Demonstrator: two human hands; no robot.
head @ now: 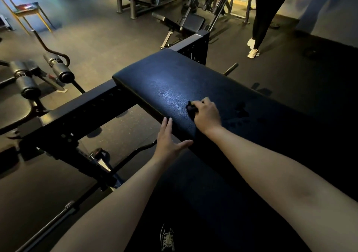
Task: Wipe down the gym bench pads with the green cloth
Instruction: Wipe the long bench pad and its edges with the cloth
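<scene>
On the broad black leather-grained bench pad [174, 85], the right hand [208, 115] presses a dark, bunched cloth [191, 108] — soft and limp, best kept balled in the fist. Left hand [167, 141] lies open, flat against the pad's near edge.

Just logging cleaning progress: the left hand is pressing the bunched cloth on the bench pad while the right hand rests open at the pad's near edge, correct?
Not quite: the hands are swapped. The head view shows the right hand pressing the bunched cloth on the bench pad, while the left hand rests open at the pad's near edge.
</scene>
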